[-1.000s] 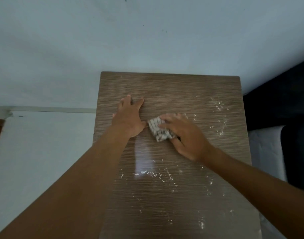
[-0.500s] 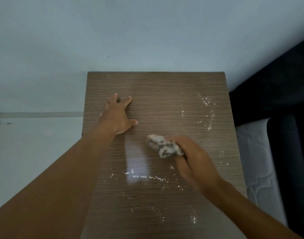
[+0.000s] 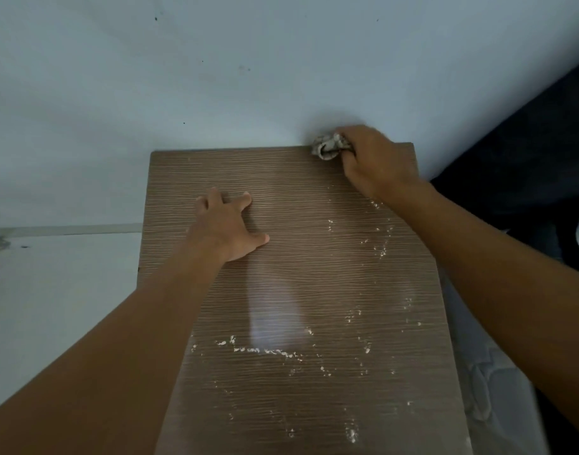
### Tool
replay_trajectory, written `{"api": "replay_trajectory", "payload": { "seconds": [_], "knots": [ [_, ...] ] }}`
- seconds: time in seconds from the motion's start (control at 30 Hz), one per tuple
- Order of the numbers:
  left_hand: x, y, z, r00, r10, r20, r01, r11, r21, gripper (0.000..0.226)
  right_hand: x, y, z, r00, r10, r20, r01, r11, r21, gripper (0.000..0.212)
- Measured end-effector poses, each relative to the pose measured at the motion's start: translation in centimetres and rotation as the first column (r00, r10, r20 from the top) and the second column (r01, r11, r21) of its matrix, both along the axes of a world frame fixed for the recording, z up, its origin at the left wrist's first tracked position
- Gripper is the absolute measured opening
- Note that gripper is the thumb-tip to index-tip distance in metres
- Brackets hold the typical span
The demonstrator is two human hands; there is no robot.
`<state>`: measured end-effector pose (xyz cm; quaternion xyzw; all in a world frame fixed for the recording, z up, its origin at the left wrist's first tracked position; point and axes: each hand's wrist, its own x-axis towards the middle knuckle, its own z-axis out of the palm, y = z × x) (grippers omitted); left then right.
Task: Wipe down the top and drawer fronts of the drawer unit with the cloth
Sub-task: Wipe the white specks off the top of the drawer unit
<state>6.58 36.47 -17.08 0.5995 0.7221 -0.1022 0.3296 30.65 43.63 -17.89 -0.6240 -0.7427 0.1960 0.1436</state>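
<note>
Right hand: knuckles up, fingers curled round the cloth and bunching it into a wad, pressed down at the far right corner of the drawer unit's top.
Cloth: a small pale crumpled lump poking out just left of those fingers, on the back edge where the top meets the wall. In this dim light it is hard to say whether it touches the wall itself.
Feel of the cloth: judged soft, limp and very light, with no stiffness of its own. It takes whatever shape the grip gives it.
Where to hold it: best bunched in the palm with a flat pad left under the fingertips, so that pressure reaches the surface and not only the knuckles.
Left hand: well to the left of the right hand and nearer the person, palm down, fingers straight and spread, holding nothing. It seems to steady the unit.
Top: wood-grain board with a patch of glare, probably hard and smooth, so the wad should slide easily.
White specks: scattered nearer than both hands, along the right forearm and in a line across the middle.
Drawer fronts: out of view.
Risk: a tight wad may push the specks about without picking them up.
</note>
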Motion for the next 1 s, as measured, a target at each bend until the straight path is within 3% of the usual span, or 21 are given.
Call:
{"api": "replay_trajectory", "payload": {
  "seconds": [0.07,0.27,0.43,0.67,0.83,0.9,1.0],
  "knots": [
    [1.1,0.0,-0.5,1.000,-0.025,-0.003,0.025,1.000,0.010,0.086,0.3,-0.3,-2.1,0.995,0.091,0.037,-0.090,0.996,-0.017,0.040],
    [1.5,-0.1,-0.8,1.000,-0.025,-0.006,0.025,1.000,-0.002,0.085,0.3,-6.4,-3.0,0.992,0.126,0.018,-0.126,0.992,-0.019,0.042],
    [1.5,0.1,-0.7,1.000,-0.021,-0.016,0.021,1.000,-0.012,0.085,-0.9,-15.6,-2.5,0.980,0.192,-0.049,-0.197,0.970,-0.139,0.049],
    [2.7,0.3,-0.1,0.998,-0.030,-0.060,0.028,0.999,-0.033,0.089,-2.8,-25.9,-1.8,0.938,0.280,-0.203,-0.311,0.940,-0.140,0.050],
    [5.5,-0.2,0.0,0.992,-0.105,-0.071,0.101,0.993,-0.053,0.092,-1.6,-24.4,1.8,0.915,0.029,-0.403,-0.118,0.973,-0.199,0.036],
    [6.8,-0.3,0.0,0.990,-0.130,-0.052,0.127,0.990,-0.053,0.092,0.1,-21.7,4.0,0.899,-0.057,-0.434,-0.044,0.975,-0.219,0.023],
    [8.3,-0.3,0.1,0.989,-0.147,-0.030,0.146,0.988,-0.050,0.090,3.9,-15.8,5.8,0.900,-0.101,-0.424,0.030,0.985,-0.170,0.024]
  ]
}}
